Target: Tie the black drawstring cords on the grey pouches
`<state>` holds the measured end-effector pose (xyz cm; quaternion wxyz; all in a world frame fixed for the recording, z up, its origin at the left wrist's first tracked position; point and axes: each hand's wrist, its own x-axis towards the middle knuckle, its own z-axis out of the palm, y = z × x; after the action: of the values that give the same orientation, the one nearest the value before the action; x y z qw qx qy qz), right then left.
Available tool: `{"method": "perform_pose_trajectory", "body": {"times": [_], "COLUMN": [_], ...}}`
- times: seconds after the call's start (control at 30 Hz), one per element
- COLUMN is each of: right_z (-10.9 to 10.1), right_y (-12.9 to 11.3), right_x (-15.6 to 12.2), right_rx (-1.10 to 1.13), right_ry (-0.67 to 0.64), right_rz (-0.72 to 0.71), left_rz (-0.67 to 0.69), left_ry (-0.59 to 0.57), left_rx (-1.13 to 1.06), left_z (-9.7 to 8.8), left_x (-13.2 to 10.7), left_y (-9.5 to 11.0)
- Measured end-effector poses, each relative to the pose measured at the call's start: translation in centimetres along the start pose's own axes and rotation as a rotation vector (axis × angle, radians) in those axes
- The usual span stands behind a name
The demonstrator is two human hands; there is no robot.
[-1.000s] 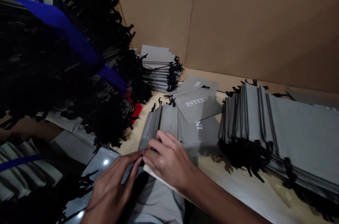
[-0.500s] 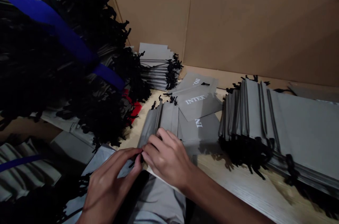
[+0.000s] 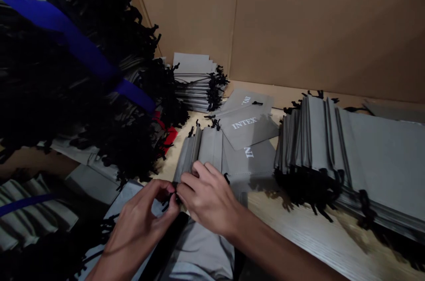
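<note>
Small grey drawstring pouches (image 3: 211, 146) lie close together at the table's near edge, with knotted black cords at their far ends. My left hand (image 3: 142, 217) pinches a black drawstring cord (image 3: 168, 203) between thumb and index finger at their near end. Right beside it, my right hand (image 3: 207, 197) rests over the pouches with its fingers curled down; its fingertips are close to the same cord, and what they grip is hidden. Flat grey pouches printed INTEX (image 3: 245, 124) overlap just beyond.
A row of upright grey pouches (image 3: 315, 135) stands on the right. At the back is a stack of flat pouches (image 3: 192, 88). A large bundle with a blue strap (image 3: 86, 55) fills the left, near a red piece (image 3: 171, 137). Cardboard walls (image 3: 315, 24) close off the back.
My left hand's index finger has bent more and its pinch on the cord shows more plainly. My right hand has shifted only slightly; the pouches stay in place.
</note>
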<state>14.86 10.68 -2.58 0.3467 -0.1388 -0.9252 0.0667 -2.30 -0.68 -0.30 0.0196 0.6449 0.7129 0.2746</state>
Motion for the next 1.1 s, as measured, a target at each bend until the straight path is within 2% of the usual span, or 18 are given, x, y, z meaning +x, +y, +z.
{"method": "perform_pose_trajectory", "body": {"times": [0.3, 0.43, 0.6, 0.7, 0.8, 0.87, 0.93, 1.0, 1.1], "right_z": [0.2, 0.3, 0.4, 0.5, 0.4, -0.2, -0.9, -1.4, -1.5], "right_y": [-0.2, 0.1, -0.1, -0.3, 1.2, 3.2, 5.2, 6.4, 6.5], "right_x": [0.0, 0.1, 0.3, 0.3, 0.2, -0.2, -0.7, -1.1, -1.4], "right_rx": [0.01, 0.01, -0.021, -0.015, -0.054, -0.129, -0.172, -0.192, -0.195], "right_ry": [0.004, 0.006, -0.122, -0.138, -0.123, -0.093, -0.053, -0.026, -0.015], "right_rz": [-0.029, -0.05, -0.056, -0.069, 0.011, 0.169, 0.246, 0.269, 0.256], "left_rz": [-0.065, -0.106, -0.16, -0.221, -0.279, -0.274, -0.215, -0.261, -0.306], "left_ry": [-0.177, -0.211, -0.212, -0.249, -0.264, -0.219, -0.101, -0.107, -0.164], "left_rx": [-0.17, -0.185, -0.209, -0.284, -0.438, -0.552, -0.539, -0.454, -0.403], "left_z": [-0.4, -0.5, -0.2, -0.2, -1.1, -2.4, -3.7, -4.4, -4.1], "left_x": [1.1, 1.1, 1.1, 0.9, -0.4, -1.5, -2.3, -2.3, -1.6], "left_y": [0.6, 0.6, 0.5, 0.6, 0.7, 0.7, 0.8, 0.9, 1.4]}}
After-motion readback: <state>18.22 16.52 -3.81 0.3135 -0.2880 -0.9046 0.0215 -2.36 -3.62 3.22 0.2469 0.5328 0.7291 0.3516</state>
